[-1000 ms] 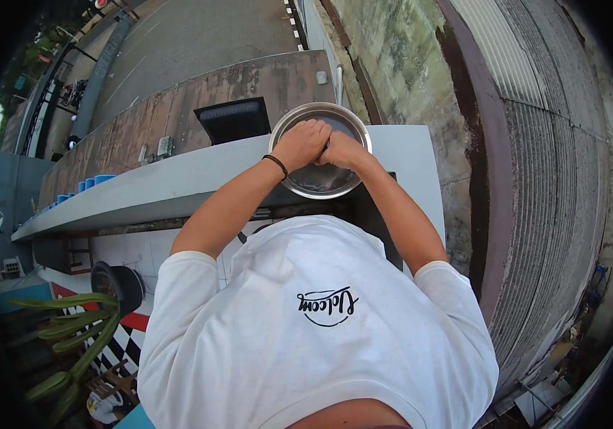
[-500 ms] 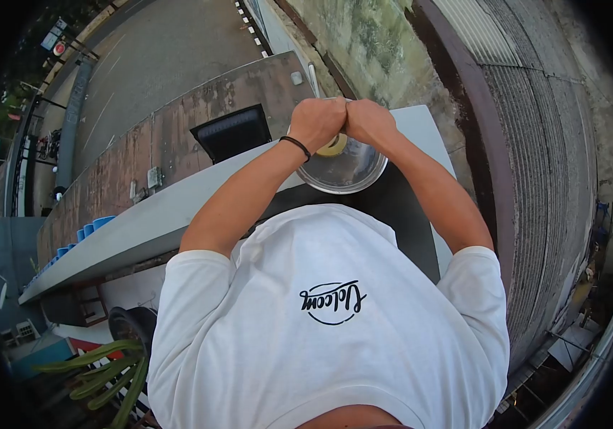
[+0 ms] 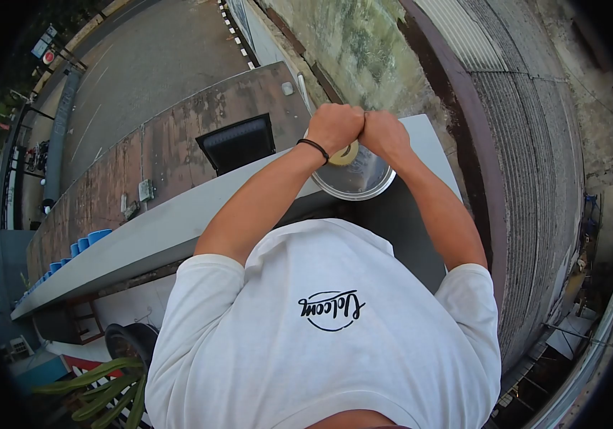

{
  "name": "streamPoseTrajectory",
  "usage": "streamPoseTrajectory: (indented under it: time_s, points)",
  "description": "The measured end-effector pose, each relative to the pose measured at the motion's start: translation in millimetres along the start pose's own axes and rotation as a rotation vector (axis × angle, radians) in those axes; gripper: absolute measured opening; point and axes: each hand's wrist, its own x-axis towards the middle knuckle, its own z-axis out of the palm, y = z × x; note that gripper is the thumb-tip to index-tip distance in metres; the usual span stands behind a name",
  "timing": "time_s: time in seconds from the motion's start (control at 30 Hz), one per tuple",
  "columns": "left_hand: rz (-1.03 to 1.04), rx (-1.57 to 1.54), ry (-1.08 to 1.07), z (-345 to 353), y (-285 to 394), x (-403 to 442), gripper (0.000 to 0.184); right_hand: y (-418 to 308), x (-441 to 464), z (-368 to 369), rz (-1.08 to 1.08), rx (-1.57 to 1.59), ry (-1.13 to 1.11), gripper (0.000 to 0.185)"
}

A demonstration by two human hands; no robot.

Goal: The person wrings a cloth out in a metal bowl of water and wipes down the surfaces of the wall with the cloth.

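My left hand (image 3: 336, 127), with a black band at its wrist, is closed in a fist. Pressed against it at the knuckles, my right hand (image 3: 385, 134) is also closed. Whatever the fingers hold, if anything, is hidden from above. Both fists are over a round, shiny metal tray (image 3: 356, 187) on the corner of a grey ledge. Inside the tray, partly covered by my left hand, lies a yellowish round piece (image 3: 344, 155) whose kind I cannot make out.
The grey ledge (image 3: 178, 214) runs off to the left, with several blue objects (image 3: 92, 237) along it. A black panel (image 3: 238, 141) stands beyond it over a rusty roof (image 3: 178, 136). Corrugated roofing (image 3: 528, 179) lies to the right, and a potted plant (image 3: 106, 386) is at lower left.
The view has shifted slightly, so the hands and tray appear a little further right and lower. Both fists stay together over the tray.
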Motion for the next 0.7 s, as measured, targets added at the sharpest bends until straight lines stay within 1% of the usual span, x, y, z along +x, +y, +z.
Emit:
streamPoseTrajectory:
  time_s: [0.03,0.1,0.13,0.23,0.27,0.37,0.4,0.5,0.53,0.6,0.7]
  points:
    - [0.007,-0.022,0.008,7,-2,-4,0.015,1,0,11,0.009,0.014,0.015,0.022]
    - [-0.006,-0.032,-0.081,34,-6,-26,0.016,10,-3,51,-0.041,-0.020,-0.022,0.021]
    - [-0.015,-0.035,-0.123,40,-8,-30,0.016,12,-2,60,-0.068,-0.039,-0.040,0.021]
    - [0.041,-0.035,-0.013,8,-5,-13,0.016,4,-5,29,-0.086,-0.001,0.073,0.019]
    - [0.058,-0.055,-0.015,-9,-3,-3,0.015,3,-3,17,-0.063,0.016,0.131,0.018]
    - [0.041,-0.029,0.079,-27,0,16,0.015,-4,-1,-14,-0.052,0.063,0.196,0.017]
    - [0.033,-0.025,0.073,-23,-2,14,0.015,-6,-2,-10,-0.041,0.074,0.211,0.016]
    - [0.065,-0.065,-0.059,-6,-11,-5,0.011,-8,-6,22,-0.005,0.062,0.166,0.016]
    - [0.067,-0.103,-0.050,-1,-13,-7,0.010,-6,-8,26,-0.041,0.052,0.174,0.017]
    - [0.071,-0.184,-0.045,-12,-12,-13,0.017,-11,-17,13,0.011,0.071,0.209,0.019]
    - [0.155,-0.318,0.241,-39,-11,-23,0.038,-6,-28,-7,0.104,0.194,0.255,0.026]
